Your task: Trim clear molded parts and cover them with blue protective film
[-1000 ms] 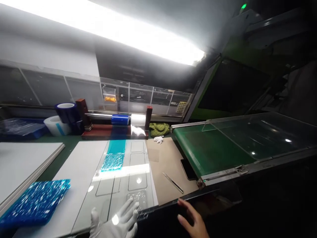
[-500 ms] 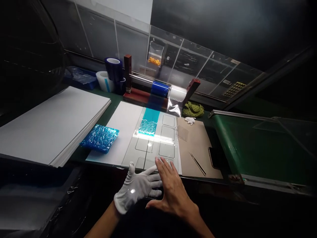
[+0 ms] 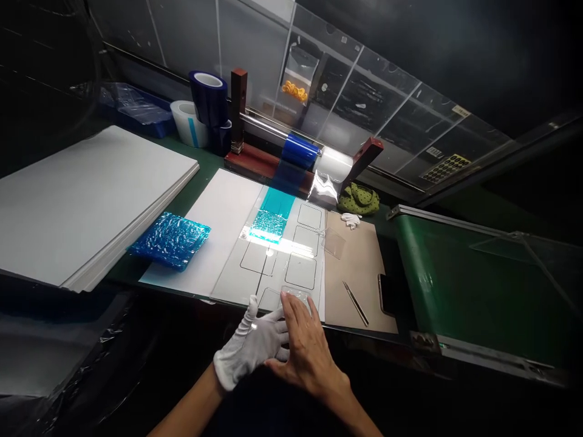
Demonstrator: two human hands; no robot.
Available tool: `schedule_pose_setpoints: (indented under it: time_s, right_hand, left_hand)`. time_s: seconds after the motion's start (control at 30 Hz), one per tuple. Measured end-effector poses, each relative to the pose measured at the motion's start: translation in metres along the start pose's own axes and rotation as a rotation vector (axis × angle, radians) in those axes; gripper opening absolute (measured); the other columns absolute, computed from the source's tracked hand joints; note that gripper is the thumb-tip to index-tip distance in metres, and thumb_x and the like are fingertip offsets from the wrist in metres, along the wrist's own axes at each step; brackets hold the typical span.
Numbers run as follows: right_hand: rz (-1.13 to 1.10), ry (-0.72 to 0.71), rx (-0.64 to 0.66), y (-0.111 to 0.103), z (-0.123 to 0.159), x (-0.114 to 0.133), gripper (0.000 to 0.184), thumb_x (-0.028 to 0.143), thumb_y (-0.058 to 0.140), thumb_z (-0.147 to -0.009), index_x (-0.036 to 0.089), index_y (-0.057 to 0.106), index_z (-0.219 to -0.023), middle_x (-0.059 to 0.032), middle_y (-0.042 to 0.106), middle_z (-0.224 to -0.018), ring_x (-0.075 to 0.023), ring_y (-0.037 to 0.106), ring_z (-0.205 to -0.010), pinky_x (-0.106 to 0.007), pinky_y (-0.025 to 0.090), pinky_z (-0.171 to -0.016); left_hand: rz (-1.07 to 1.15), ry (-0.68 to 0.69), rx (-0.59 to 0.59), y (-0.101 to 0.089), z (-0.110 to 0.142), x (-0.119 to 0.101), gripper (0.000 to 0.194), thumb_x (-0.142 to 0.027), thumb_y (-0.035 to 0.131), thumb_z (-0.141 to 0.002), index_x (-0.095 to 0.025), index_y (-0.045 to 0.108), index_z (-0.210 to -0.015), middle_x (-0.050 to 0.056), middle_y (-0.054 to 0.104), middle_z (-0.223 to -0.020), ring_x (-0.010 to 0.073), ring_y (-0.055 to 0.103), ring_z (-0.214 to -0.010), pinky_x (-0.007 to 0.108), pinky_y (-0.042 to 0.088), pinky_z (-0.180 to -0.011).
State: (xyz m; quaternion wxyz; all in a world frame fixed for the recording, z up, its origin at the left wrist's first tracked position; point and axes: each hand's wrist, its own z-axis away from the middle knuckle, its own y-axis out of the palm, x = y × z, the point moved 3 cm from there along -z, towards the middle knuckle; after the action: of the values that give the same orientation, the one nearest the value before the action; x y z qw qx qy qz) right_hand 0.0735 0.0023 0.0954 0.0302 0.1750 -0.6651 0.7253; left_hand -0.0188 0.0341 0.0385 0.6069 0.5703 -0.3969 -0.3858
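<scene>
At the near edge of the outlined clear sheet (image 3: 301, 271), a clear plastic piece (image 3: 298, 292) sits under the curved fingers of the bare right hand (image 3: 307, 355), its grip uncertain; the gloved left hand (image 3: 250, 346) stands open just beside it. The upper outlines lie bare, with a second clear piece (image 3: 334, 244) past the sheet's right edge.

Rightward, only flat tan card (image 3: 355, 267) and tweezers (image 3: 355, 302) lie before the green conveyor (image 3: 437, 285).

Clear plastic piece (image 3: 297, 296) partly hidden behind hands (image 3: 282, 346); grip cannot be told. Label (image 3: 461, 110) too small to read.
</scene>
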Motion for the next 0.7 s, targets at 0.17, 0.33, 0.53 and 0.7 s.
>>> schedule_pose_setpoints:
  time_s: [0.17,0.33,0.53,0.7]
  right_hand:
    - [0.122,0.093,-0.08,0.005,-0.006,-0.068,0.102,0.035,0.065,-0.07,0.008,0.003,-0.147,-0.0205,0.036,-0.143,-0.033,0.032,-0.132,-0.059,0.018,-0.109]
    - [0.264,0.137,-0.085,0.03,-0.034,-0.138,0.092,0.031,0.062,-0.076,0.008,0.007,-0.147,-0.0221,0.035,-0.143,-0.0346,0.027,-0.133,-0.064,0.01,-0.107]
    - [0.294,0.103,-0.027,0.065,-0.06,-0.167,0.095,0.023,0.065,-0.073,0.009,0.007,-0.147,-0.0214,0.031,-0.145,-0.0335,0.022,-0.135,-0.065,0.003,-0.106]
    - [0.286,0.08,0.005,0.08,-0.066,-0.171,0.098,0.022,0.065,-0.072,0.009,0.003,-0.147,-0.0216,0.03,-0.146,-0.0333,0.021,-0.136,-0.065,0.0,-0.106]
  left_hand:
    - [0.045,-0.018,-0.198,-0.043,0.007,0.006,0.088,-0.073,0.032,-0.082,-0.011,0.022,-0.144,0.023,0.032,-0.144,0.035,0.023,-0.136,0.056,0.02,-0.106]
    - [0.155,0.054,-0.358,-0.071,0.041,0.017,0.084,-0.072,0.029,-0.083,-0.012,0.029,-0.142,0.021,0.036,-0.143,0.0336,0.022,-0.137,0.054,0.016,-0.109]
    - [0.157,0.129,-0.375,-0.075,0.045,0.029,0.067,-0.059,0.031,-0.09,-0.014,0.037,-0.139,0.018,0.037,-0.143,0.032,0.019,-0.138,0.054,0.012,-0.111]
    - [0.109,0.157,-0.343,-0.077,0.036,0.03,0.062,-0.055,0.029,-0.093,-0.015,0.036,-0.139,0.018,0.031,-0.146,0.0318,0.016,-0.138,0.054,0.01,-0.111]
